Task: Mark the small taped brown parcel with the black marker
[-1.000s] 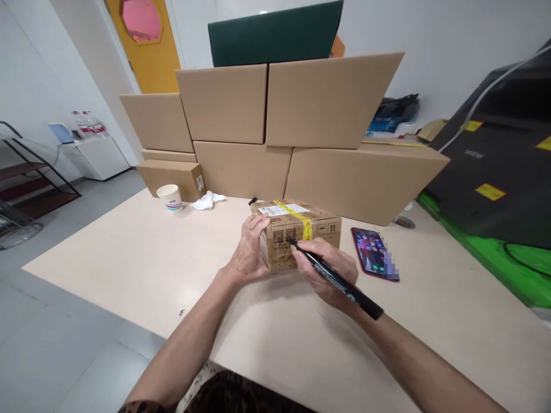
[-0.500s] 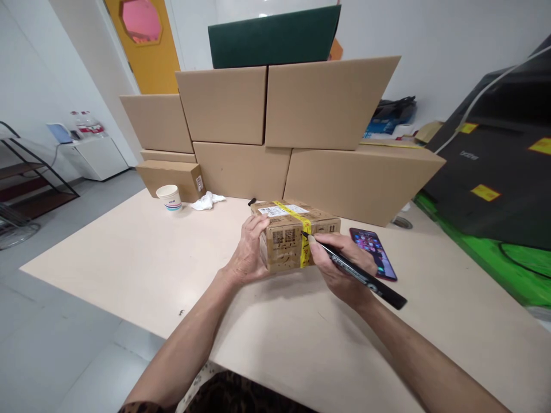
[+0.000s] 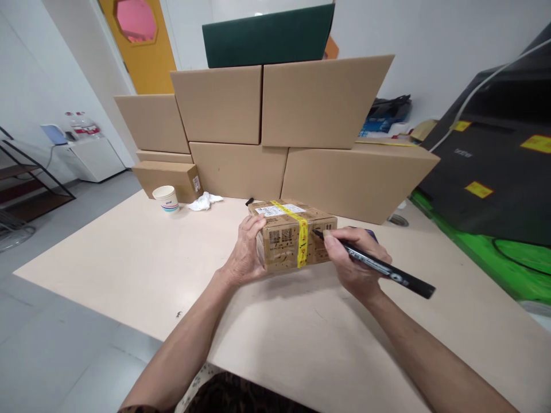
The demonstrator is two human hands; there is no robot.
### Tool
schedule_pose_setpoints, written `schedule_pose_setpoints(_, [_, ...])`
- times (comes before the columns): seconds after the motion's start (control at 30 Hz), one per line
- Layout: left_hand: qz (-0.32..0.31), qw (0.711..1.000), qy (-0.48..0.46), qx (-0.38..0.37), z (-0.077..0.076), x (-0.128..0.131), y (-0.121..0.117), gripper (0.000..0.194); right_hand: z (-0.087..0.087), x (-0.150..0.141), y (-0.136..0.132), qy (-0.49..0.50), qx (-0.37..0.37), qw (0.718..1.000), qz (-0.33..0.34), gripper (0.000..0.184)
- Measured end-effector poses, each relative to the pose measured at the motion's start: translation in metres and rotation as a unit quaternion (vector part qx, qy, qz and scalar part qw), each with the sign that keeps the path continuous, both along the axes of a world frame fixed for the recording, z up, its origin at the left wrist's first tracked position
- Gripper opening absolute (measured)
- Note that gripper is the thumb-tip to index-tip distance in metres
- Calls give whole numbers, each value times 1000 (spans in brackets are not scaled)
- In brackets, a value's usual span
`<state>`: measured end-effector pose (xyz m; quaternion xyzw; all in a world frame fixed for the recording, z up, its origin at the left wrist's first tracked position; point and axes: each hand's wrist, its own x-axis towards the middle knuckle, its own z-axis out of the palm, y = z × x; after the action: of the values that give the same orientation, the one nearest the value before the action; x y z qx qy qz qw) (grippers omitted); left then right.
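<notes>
A small cardboard box (image 3: 282, 252) with yellow tape, a white label and printed codes is held tilted over the table. Dark marks dot its front and top faces. My left hand (image 3: 246, 252) grips its left side, thumb low and fingers at the upper edge. In my right hand (image 3: 357, 261) is a black marker pen (image 3: 387, 269), its tip at the front face just right of the yellow tape. Whether the tip touches the cardboard I cannot tell. Behind the right hand, a phone (image 3: 369, 234) is mostly hidden.
Large cardboard boxes (image 3: 239, 169) stand stacked along the back of the pale table (image 3: 107, 264), topped by a dark green box (image 3: 269, 37). A paper cup (image 3: 166, 198) and crumpled white tissue (image 3: 205, 201) sit at the back left. A small black cap-like piece (image 3: 249, 201) lies behind the held box.
The marker tip has moved right, from the yellow tape's edge to the cardboard beside it. My right hand moved with it and now covers most of the phone. The left hand keeps its grip.
</notes>
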<state>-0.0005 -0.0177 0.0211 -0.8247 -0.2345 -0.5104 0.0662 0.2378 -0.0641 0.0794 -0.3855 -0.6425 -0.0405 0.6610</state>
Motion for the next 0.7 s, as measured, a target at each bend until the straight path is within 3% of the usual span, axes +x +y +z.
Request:
schedule_pose_setpoints(0.2, [-8,1000,-8,1,0,0,1,118,2,-7,0,-24,-10,999,31,11])
schedule_pose_setpoints(0.7, [-11,1000,-15,-1,-2,1,2,118,-3,3,5,-20,-7,1000,20,10])
